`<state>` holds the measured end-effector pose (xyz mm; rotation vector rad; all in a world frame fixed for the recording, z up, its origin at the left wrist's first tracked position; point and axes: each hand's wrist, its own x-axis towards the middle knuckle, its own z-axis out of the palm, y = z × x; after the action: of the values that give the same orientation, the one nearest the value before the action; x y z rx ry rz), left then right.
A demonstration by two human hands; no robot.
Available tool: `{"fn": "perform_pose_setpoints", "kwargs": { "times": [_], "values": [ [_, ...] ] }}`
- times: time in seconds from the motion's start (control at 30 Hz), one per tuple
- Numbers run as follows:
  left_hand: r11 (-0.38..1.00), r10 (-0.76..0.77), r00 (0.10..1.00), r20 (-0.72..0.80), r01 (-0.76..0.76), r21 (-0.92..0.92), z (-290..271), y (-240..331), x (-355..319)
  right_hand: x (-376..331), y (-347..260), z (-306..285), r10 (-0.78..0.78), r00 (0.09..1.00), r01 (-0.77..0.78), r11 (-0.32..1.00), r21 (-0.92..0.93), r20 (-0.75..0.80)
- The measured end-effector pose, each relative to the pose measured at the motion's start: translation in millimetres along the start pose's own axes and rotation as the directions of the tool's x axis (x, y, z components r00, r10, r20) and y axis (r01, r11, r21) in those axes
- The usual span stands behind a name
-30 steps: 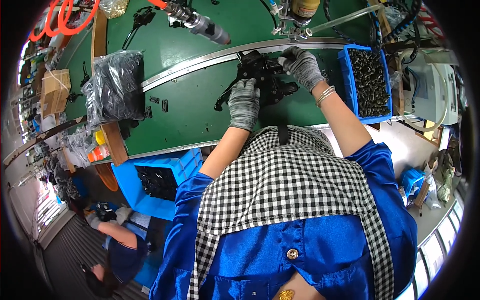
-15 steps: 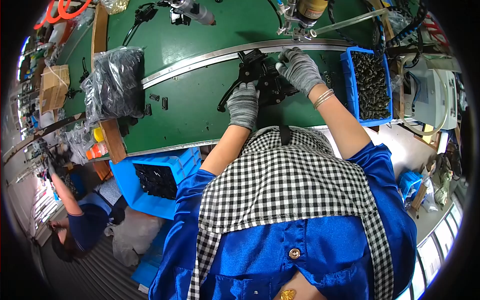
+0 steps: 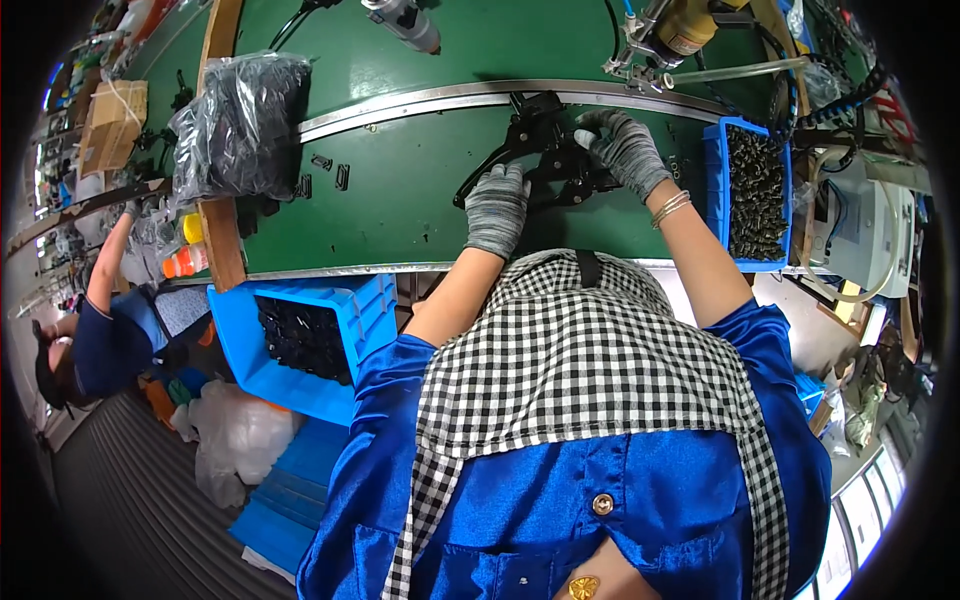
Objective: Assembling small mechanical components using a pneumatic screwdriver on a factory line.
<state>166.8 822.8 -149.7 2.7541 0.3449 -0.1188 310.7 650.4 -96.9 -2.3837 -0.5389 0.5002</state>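
My left hand (image 3: 496, 212), in a grey knitted glove, lies on the green bench with its fingers curled round the near side of a black brake lever (image 3: 520, 138). The lever's long curved handle points to the lower left. More black lever parts (image 3: 565, 172) lie against it on the right, partly covered by my hands. My right hand (image 3: 630, 155), also gloved, hovers just right of these parts. Its fingers are bent, with thumb and fingertips close together; anything pinched between them is too small or hidden to name.
A blue bin (image 3: 714, 190) of small dark springs or pins stands right. A metal rail (image 3: 400, 105) crosses the bench behind the levers; a machine head (image 3: 680, 35) overhangs it. Left are a bag of black parts (image 3: 245, 130), a blue crate (image 3: 235, 345) and another person (image 3: 115, 335).
The view has shifted, so the bench things sit further right. My left hand keeps its grip; my right thumb and fingertips are closer together. The other person has moved their arm.
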Motion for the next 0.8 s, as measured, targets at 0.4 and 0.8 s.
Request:
{"fn": "perform_pose_setpoints", "kwargs": {
  "times": [0.4,0.8],
  "values": [
    [0.991,-0.109,0.965,-0.237,0.087,-0.103,-18.8,-52.6,1.1,-4.0,42.8,17.3,0.116,0.987,-0.041,0.857,0.513,-0.115],
    [0.764,-0.634,0.754,-0.175,0.645,0.009,-58.8,-226.5,13.7,-50.1,29.2,-8.6,-0.059,0.982,0.068,0.997,0.040,-0.182]
  ]
}}
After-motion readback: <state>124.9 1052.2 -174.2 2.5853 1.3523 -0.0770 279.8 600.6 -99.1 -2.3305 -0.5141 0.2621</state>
